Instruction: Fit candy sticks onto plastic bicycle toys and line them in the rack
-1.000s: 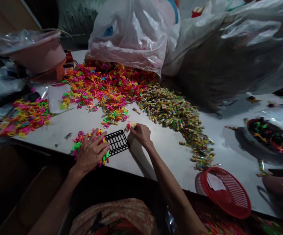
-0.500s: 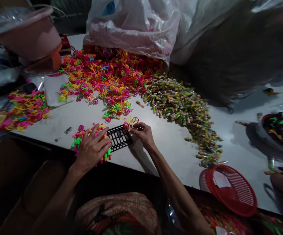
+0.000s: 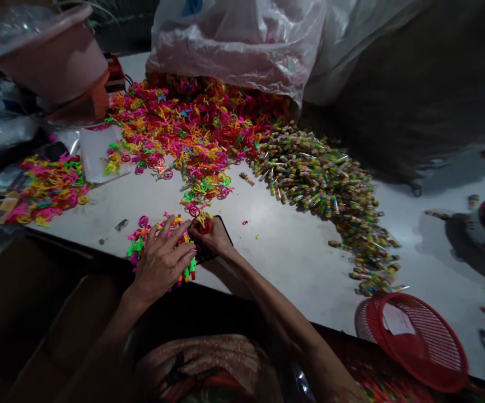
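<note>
My left hand lies flat with fingers stretched over a cluster of bright plastic toy pieces, pink, green, yellow and orange. These cover the left part of a black slotted rack at the table's near edge. Over the rack, my right hand is closed in a pinch on a small yellow and red plastic toy, which looks like a little bicycle. The fingers partly hide it, and I cannot tell whether it touches the rack.
A large heap of coloured plastic toys spills from a plastic bag. To its right lie many small wrapped tubes. A red basket stands at the near right edge, a pink tub at the back left, another toy pile below it.
My right hand has moved left with the small toy, from the rack's right end to over its middle, now covering slots that showed before. My left hand stays on the toy pieces.
</note>
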Demonstrator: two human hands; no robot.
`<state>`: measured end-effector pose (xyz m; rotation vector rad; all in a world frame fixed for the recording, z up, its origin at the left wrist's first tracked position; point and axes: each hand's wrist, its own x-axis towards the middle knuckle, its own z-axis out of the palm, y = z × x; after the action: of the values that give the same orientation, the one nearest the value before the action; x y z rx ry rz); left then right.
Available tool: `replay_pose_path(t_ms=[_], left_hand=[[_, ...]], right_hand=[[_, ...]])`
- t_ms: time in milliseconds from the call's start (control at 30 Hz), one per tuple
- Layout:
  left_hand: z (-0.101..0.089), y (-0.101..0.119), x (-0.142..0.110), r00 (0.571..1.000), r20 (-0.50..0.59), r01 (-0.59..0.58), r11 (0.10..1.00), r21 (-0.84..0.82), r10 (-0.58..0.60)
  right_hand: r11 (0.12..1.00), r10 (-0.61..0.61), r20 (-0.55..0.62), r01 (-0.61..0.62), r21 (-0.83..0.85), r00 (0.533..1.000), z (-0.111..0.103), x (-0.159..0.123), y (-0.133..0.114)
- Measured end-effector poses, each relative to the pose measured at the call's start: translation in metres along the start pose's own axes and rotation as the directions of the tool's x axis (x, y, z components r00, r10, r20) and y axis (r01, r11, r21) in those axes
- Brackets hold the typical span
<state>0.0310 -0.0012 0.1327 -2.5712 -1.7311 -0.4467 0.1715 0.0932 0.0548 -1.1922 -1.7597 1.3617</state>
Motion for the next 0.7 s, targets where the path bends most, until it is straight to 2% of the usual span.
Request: replay_pose_path(t_ms=[100, 233, 300, 400, 467, 567, 633, 700], left_hand=[[0.002, 0.000, 0.000, 1.000, -0.002, -0.005, 1.000, 0.001, 0.005], [0.005, -0.001, 0.001, 0.999, -0.009, 0.039, 0.999, 0.021, -0.039], [0.006, -0.001, 0.003, 0.999, 0.022, 0.041, 0.998, 0.054, -0.043], [0.006, -0.001, 0.005, 0.996, 0.076, 0.030, 0.996, 0.088, -0.037], [0.005, 0.000, 0.006, 0.996, 0.077, 0.028, 0.995, 0.094, -0.035], [0.004, 0.001, 0.006, 0.998, 0.059, 0.026, 0.995, 0.094, -0.032], [0.004, 0.001, 0.006, 0.998, 0.055, 0.030, 0.996, 0.090, -0.035], [0.004, 0.001, 0.006, 0.998, 0.059, 0.027, 0.996, 0.086, -0.033]], right_hand=[[0.975, -0.053, 0.056, 0.064, -0.212, 0.997, 0.000, 0.007, -0.002], [0.811, -0.088, 0.213, 0.194, -0.552, 0.973, -0.002, 0.006, -0.014], [0.735, -0.055, 0.297, 0.240, -0.634, 0.953, -0.005, 0.006, -0.022], [0.708, -0.005, 0.403, 0.288, -0.645, 0.915, -0.016, 0.016, -0.033], [0.673, 0.015, 0.343, 0.244, -0.698, 0.939, -0.024, 0.029, -0.038], [0.530, 0.077, 0.172, 0.106, -0.841, 0.982, -0.028, 0.048, -0.042], [0.458, 0.106, 0.158, 0.093, -0.884, 0.982, -0.026, 0.052, -0.042], [0.440, 0.104, 0.138, 0.079, -0.894, 0.985, -0.024, 0.049, -0.042]])
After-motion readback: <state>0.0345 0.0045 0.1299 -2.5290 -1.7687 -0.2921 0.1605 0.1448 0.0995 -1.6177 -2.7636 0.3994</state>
